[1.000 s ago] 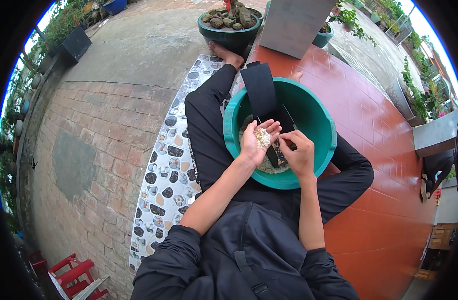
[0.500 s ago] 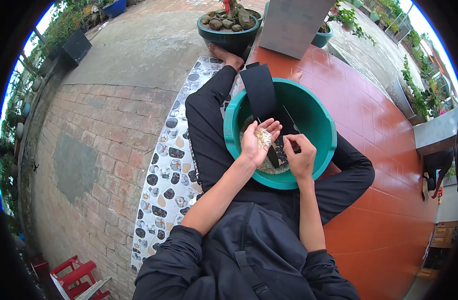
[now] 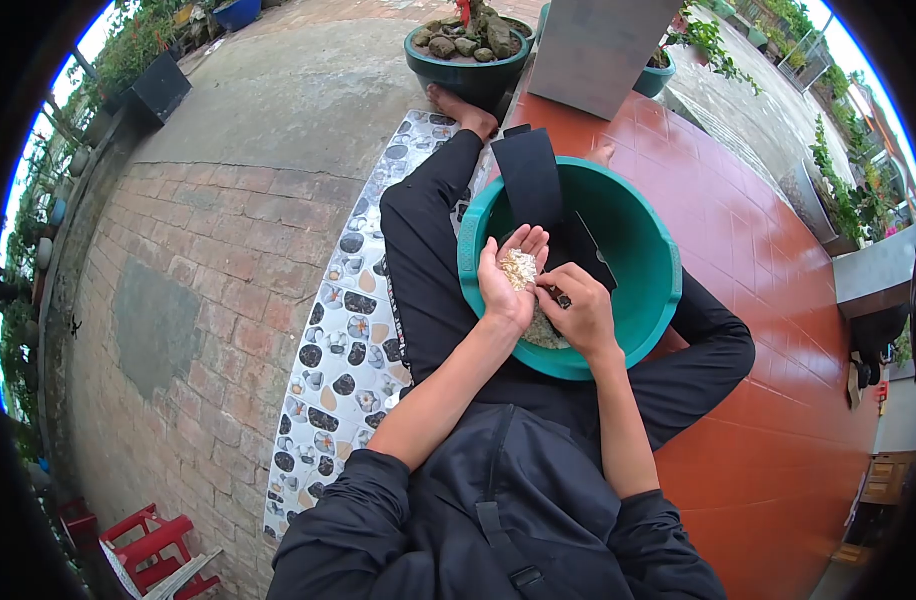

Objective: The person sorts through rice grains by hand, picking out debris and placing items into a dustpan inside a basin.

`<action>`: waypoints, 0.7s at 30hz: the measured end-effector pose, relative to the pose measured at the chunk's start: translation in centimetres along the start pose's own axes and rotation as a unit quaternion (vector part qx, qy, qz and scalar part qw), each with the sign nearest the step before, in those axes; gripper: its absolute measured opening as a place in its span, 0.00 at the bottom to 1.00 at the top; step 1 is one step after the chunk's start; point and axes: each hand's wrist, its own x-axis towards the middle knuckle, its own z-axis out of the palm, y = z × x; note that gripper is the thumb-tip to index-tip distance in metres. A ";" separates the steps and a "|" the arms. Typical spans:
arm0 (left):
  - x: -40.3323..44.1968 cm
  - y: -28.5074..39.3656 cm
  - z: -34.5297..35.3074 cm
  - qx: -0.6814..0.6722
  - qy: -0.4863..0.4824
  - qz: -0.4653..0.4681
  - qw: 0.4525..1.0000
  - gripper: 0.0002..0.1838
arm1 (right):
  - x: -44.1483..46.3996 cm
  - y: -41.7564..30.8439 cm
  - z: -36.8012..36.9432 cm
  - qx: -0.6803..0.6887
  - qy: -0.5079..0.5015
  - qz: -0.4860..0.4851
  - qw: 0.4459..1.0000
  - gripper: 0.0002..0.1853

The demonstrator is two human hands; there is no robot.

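My left hand is turned palm up and cupped, with a small heap of pale seed-like bits in the palm. Beside it, my right hand has its thumb and forefinger pinched together close to the left fingers. What lies in the pinch is too small to make out. Both hands are above a green plastic basin between my legs. Inside the basin stands a black folded panel or case, its lower part hidden by my hands. Some pale grains show at the basin's bottom.
A patterned tile strip runs along my left, with brick paving beyond. Red floor tiles lie to the right. Ahead are a potted plant with stones and a grey pillar. A red stool sits bottom left.
My right hand has moved left, from over the basin to the edge of my left palm. The left fingers have curled up a little. The view has shifted slightly.
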 end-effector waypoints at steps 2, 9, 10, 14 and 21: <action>0.2 -0.2 -0.2 -0.002 -0.003 -0.014 1.000 0.30 | 0.1 0.2 0.1 -0.029 -0.012 -0.014 0.999 0.07; 0.1 0.0 -0.2 -0.021 -0.022 -0.059 0.998 0.35 | 0.6 0.0 -0.1 -0.095 -0.020 -0.078 0.992 0.07; 0.1 -0.1 -0.1 -0.021 -0.023 -0.059 0.998 0.35 | 0.5 -0.1 0.0 -0.097 -0.013 -0.081 0.992 0.06; 0.1 0.0 -0.1 -0.030 -0.015 -0.066 0.997 0.35 | 0.2 0.1 -0.1 -0.080 0.005 -0.074 0.994 0.06; 0.0 0.0 -0.1 -0.031 -0.011 -0.074 0.997 0.35 | -0.5 0.4 -0.1 -0.055 -0.006 -0.042 0.998 0.06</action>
